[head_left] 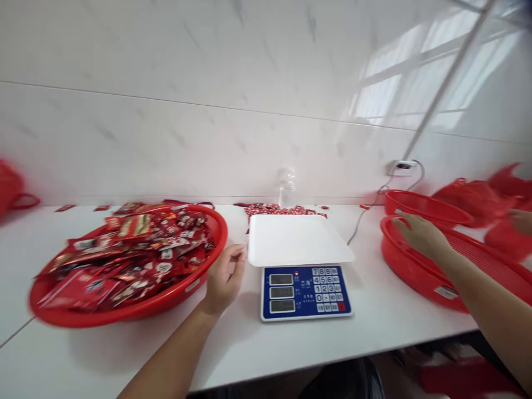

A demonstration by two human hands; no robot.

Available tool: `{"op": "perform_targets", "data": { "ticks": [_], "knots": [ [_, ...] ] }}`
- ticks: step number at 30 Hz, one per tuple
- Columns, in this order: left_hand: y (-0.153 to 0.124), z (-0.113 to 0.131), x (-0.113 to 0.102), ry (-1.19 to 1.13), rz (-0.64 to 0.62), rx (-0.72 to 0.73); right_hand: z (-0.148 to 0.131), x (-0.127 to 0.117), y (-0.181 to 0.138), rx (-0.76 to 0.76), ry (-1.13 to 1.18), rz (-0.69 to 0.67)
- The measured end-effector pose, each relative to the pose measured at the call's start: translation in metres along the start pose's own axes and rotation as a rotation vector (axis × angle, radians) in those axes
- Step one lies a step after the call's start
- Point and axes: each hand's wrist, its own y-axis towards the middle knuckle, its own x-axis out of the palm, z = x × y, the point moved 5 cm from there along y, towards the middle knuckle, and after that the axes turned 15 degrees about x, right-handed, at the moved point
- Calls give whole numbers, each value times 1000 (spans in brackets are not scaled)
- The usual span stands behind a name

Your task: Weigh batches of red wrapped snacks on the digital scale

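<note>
My left hand (224,277) hovers over the white table between a red basket (166,302) heaped with several red snack packets (133,249) and a blue-and-white digital scale (299,260); its fingers are loosely curled and hold nothing. My right hand (419,233) reaches out flat, fingers spread, over the rim of an empty red basket (415,271) at the right. The scale's white pan carries nothing.
A second red basket (424,205) sits behind the right one, with red bags (477,199) beyond it. Small red packets (278,209) and a clear bottle (286,188) lie behind the scale by the tiled wall. A socket and cable (401,165) hang at right.
</note>
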Motion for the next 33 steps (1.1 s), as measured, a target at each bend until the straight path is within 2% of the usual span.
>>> {"op": "perform_targets", "data": {
  "ticks": [2,3,6,9,12,14,16,19,20,21,23,27,30,33],
  "knots": [
    [0,5,2,-6,-24,29,-37,12,-33,-193,75,-83],
    [0,8,3,-7,-40,38,-58,13,-57,-281,170,-65],
    [5,21,4,23,-102,63,-131,12,-153,-652,519,-98],
    [22,35,-4,110,-185,74,-196,14,-248,-1069,712,-306],
    [46,29,-22,271,-368,17,-228,17,-294,-1192,837,-439],
    [61,8,-37,403,-557,-47,-232,20,-302,-1190,923,-468],
    [69,-28,-54,570,-746,-168,-228,22,-302,-1157,1002,-476],
    [68,-85,-75,786,-1030,-390,-220,24,-296,-1067,1068,-511],
    [66,-100,-77,805,-1131,-424,-218,24,-294,-1035,1080,-526],
    [65,-113,-78,810,-1178,-450,-217,24,-293,-1005,1091,-538],
    [62,-132,-75,805,-1231,-492,-217,25,-290,-954,1108,-549],
    [57,-156,-62,819,-1221,-590,-218,27,-287,-899,1110,-544],
    [51,-163,-53,834,-1179,-628,-217,29,-286,-894,1109,-556],
    [47,-160,-47,757,-1158,-603,-217,27,-283,-894,1126,-552]
  ]
}}
